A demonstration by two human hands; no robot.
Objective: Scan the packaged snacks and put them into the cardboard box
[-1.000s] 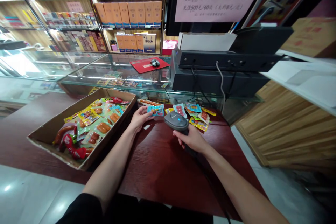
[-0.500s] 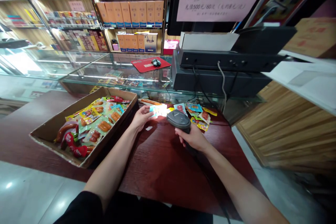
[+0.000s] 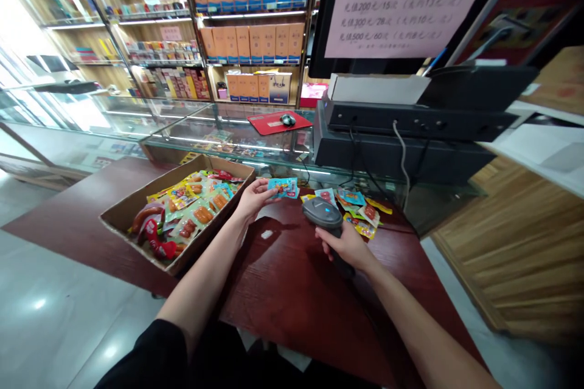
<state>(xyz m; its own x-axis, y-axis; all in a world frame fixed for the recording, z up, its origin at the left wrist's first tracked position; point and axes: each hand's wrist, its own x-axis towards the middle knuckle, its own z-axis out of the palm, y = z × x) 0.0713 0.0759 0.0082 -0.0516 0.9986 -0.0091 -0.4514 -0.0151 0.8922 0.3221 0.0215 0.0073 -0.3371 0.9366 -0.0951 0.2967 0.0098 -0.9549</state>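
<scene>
Between the thumb and fingers of my left hand [image 3: 254, 199] is a small blue snack packet [image 3: 283, 187], held up above the table. My right hand [image 3: 349, 246] is wrapped round the handle of a dark barcode scanner [image 3: 322, 211], whose head points toward the packet; a small blue light shows on its top. Behind the scanner lies a loose pile of snack packets [image 3: 360, 209], some with sausages visible inside. To the left of my left hand, a cardboard box [image 3: 114, 225] holds many sausage packets [image 3: 203, 214] in clear, yellow and red wrappers.
A scrap of white paper [image 3: 267, 234] lies on the dark red table [image 3: 283, 298]. Beyond it stands a glass counter [image 3: 205, 127] with a red mouse pad [image 3: 274, 128] and mouse [image 3: 287, 120]. Black cash-register equipment [image 3: 401, 152] with hanging cables is at the back right.
The bright scanner light on the packet has gone out, and its blue print now shows. A blue light appears on the scanner. The whole view has shifted, with things lying farther right.
</scene>
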